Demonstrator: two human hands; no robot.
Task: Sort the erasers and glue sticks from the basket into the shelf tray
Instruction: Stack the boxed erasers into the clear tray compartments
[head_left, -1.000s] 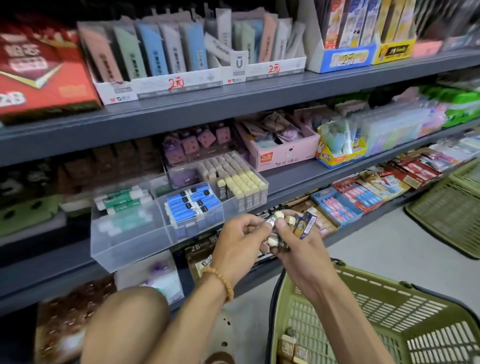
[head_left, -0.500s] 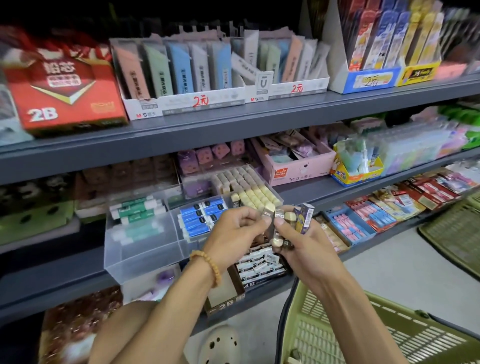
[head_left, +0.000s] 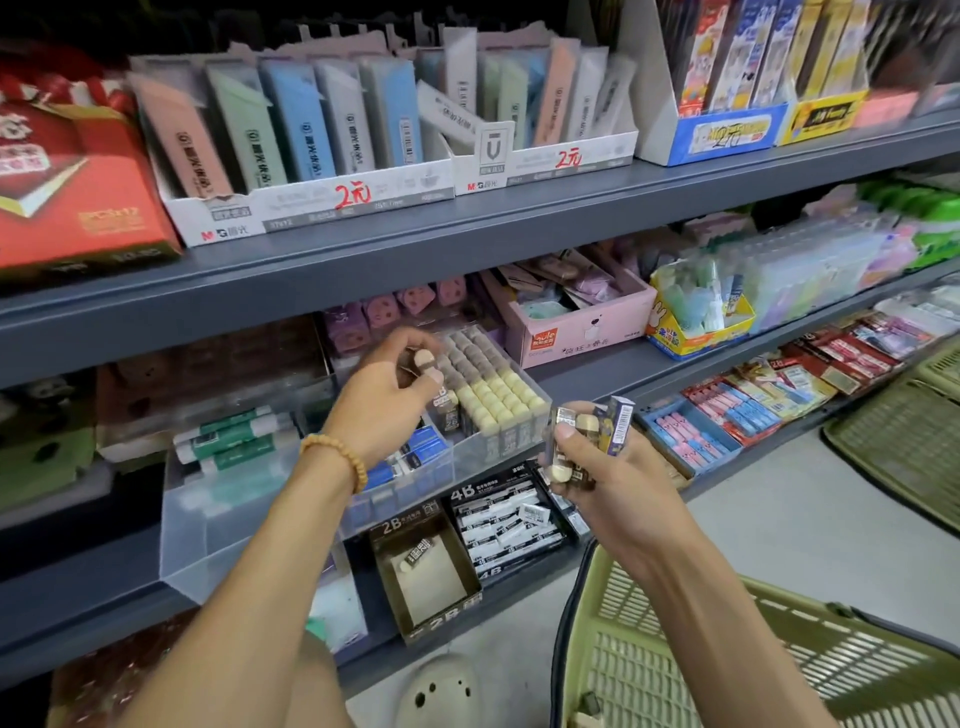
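From the headcam I look down at the basket (head_left: 727, 675), its green lattice wall low at my right, then up to the clear tray (head_left: 218, 525) on the middle shelf (head_left: 597, 379), glue sticks (head_left: 228, 436) lying in its left compartment, blue erasers (head_left: 421, 454) in the middle one, and upright sleeved erasers (head_left: 498, 395) packed in rows at the right. My left hand (head_left: 382, 402) hangs over that right compartment, fingers curled round one cream-tipped eraser (head_left: 423, 361). My right hand (head_left: 602, 475), just above the basket, grips a bundle of erasers (head_left: 574, 441) with a purple box (head_left: 615, 426) wedged in beside them. I judge each piece light, stiff enough to pinch, slightly rubbery at the bare end and slick on the paper sleeve, so I would take it by the sleeve near the top and drop it end-first into a gap in the rows. The bundle looks loosely stacked and could spill if my grip eases.
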